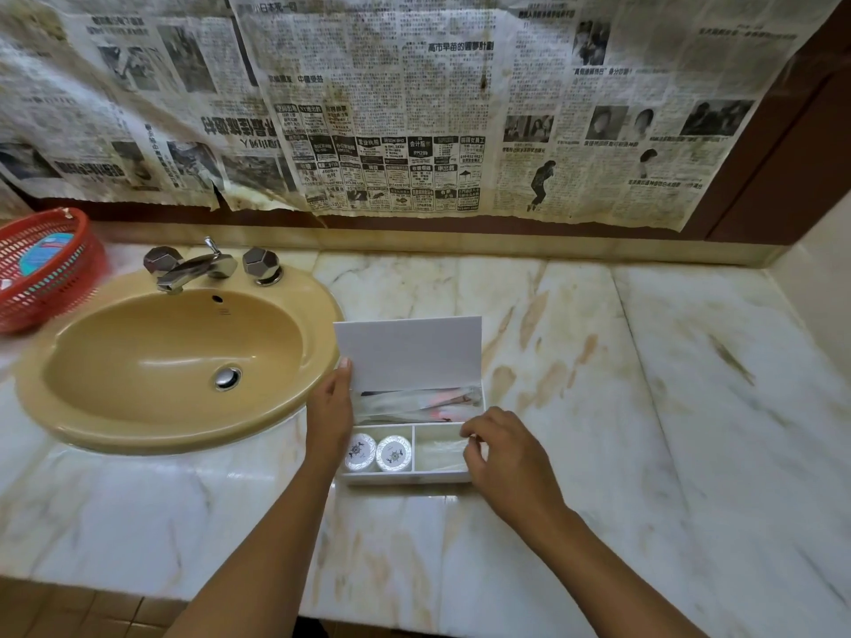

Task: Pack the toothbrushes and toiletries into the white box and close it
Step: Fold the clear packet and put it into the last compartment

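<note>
Box (pixel 453 476): lid (pixel 407 352) propped by left hand (pixel 329 407) for access | right hand (pixel 502 446) pinches packet (pixel 440 451) into near-right compartment | soaps (pixel 377 452) near-left

The marble countertop (pixel 644 361) is pale, with brown and grey veins, and it runs from the left edge to the wall at the right; a yellow-tan sink (pixel 317 324) is set into its left part, with a chrome tap (pixel 193 267) at the back rim; a red plastic basket (pixel 46 269) stands at the far left, beside the sink; the white box (pixel 405 476) lies directly on the marble, just right of the sink, with its lid standing open.
</note>
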Demonstrator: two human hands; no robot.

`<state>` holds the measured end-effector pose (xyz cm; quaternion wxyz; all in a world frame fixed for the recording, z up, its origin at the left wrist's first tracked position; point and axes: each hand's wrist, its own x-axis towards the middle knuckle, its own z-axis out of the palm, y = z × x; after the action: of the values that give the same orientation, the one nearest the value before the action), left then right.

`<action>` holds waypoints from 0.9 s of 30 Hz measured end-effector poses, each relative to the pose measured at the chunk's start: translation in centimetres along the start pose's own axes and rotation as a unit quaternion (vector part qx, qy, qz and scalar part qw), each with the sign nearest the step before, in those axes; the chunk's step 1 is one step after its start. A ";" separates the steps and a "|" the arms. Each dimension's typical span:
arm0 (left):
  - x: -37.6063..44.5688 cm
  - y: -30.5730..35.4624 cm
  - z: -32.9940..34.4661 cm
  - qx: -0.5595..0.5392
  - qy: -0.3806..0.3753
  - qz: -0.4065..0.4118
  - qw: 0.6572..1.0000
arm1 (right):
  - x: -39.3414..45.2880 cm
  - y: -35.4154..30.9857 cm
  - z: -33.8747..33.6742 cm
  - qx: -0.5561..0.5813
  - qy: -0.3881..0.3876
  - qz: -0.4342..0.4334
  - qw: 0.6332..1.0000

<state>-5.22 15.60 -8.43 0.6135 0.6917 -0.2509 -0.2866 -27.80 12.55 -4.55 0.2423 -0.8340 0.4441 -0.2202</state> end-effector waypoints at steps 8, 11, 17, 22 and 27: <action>0.5 -1.1 -0.3 0.007 -0.002 -0.004 1.000 | -1.3 3.1 -2.0 -0.113 -0.199 0.122 0.966; 0.3 -0.8 -0.1 0.004 0.000 -0.005 1.000 | -2.2 3.6 -1.6 -0.142 -0.249 0.129 0.949; 0.3 -0.8 -0.2 0.002 0.000 -0.008 1.000 | -2.5 3.9 -1.3 -0.145 -0.244 0.149 0.947; 0.3 -0.8 -0.1 -0.001 0.003 -0.006 1.000 | -2.0 3.8 -1.5 -0.122 -0.175 0.138 0.967; 0.2 -0.4 -0.1 0.007 0.000 -0.003 1.000 | -0.3 1.6 -2.4 -0.021 -0.043 0.067 0.997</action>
<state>-5.04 15.54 -8.87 0.6078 0.6968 -0.2507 -0.2869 -30.41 11.50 -3.68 0.2580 -0.8157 0.4929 -0.1584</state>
